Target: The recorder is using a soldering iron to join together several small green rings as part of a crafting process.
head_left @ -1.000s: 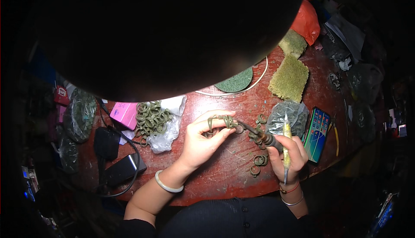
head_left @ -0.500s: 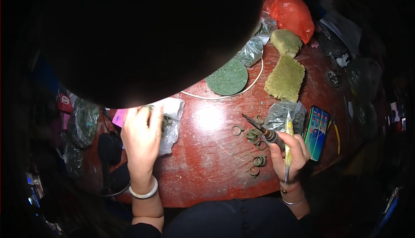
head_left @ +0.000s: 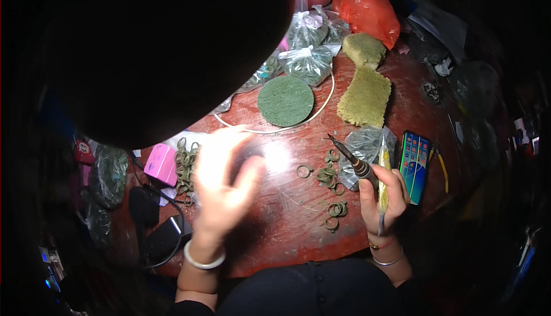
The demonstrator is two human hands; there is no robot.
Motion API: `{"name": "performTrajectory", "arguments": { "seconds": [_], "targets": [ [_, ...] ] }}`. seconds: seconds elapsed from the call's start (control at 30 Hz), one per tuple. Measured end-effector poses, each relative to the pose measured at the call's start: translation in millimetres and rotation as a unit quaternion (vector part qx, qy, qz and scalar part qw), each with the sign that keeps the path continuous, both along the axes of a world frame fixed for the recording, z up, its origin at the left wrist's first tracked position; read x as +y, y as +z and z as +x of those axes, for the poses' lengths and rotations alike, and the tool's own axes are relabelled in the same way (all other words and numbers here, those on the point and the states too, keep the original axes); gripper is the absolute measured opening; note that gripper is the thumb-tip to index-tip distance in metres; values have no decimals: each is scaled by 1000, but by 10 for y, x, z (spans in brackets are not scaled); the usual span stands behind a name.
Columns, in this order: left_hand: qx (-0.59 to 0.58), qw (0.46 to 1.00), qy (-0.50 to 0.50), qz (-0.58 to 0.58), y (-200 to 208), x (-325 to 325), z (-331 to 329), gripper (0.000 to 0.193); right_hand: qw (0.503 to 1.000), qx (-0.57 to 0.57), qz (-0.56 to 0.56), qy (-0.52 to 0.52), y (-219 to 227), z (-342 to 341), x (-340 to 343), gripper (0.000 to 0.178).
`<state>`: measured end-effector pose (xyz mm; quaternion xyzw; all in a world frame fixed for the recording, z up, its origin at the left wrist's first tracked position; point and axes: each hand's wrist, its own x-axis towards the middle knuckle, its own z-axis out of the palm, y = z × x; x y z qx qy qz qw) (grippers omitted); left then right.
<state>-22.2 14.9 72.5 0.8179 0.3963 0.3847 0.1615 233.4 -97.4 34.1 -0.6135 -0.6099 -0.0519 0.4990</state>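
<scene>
My left hand (head_left: 224, 181), smeared by motion and glare, hovers over the left middle of the table with thumb and fingers apart. I see nothing between them. Beside it lies a pile of green rings (head_left: 185, 170) on pale plastic, partly hidden by the hand. In my right hand (head_left: 387, 204) are two tools: a dark, pointed pen tool like a soldering iron (head_left: 359, 166), tip aimed up and left, and a slim carving tool with a yellow-wrapped grip (head_left: 383, 181), held upright. Several loose green rings (head_left: 328, 177) and one lone ring (head_left: 303, 171) lie left of its tip.
A round green pad (head_left: 285, 101) and a white cord (head_left: 327, 106) lie farther back. Yellowish sponges (head_left: 365, 96), knotted bags (head_left: 310, 63) and a red bag (head_left: 367, 18) stand behind. A phone (head_left: 414, 167) and yellow-handled pliers (head_left: 442, 172) lie right; a pink block (head_left: 161, 165) left.
My left hand has moved right and toward me, away from the ring pile, uncovering the pink block. The right hand keeps both tools. The view has shifted slightly.
</scene>
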Motion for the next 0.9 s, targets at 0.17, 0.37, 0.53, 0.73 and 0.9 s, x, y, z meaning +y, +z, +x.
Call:
{"name": "performTrajectory", "arguments": {
  "seconds": [0.17,0.37,0.53,0.73,0.9],
  "targets": [
    [96,963,-238,-89,-609,-183,734,105,1000,26,1,-4,-19,21,-27,27],
    [89,958,-264,-74,-571,-513,893,89,1000,18,-6,-11,-13,52,-50,27],
    [108,959,-262,-19,-685,-710,915,50,1000,15,-8,-3,17,33,-47,28],
    [105,973,-206,23,-759,-537,670,28,1000,21,-5,0,16,33,-41,28],
    [7,982,-168,-86,-692,-293,490,31,999,29,-18,4,15,17,-47,29]
  ]
}}
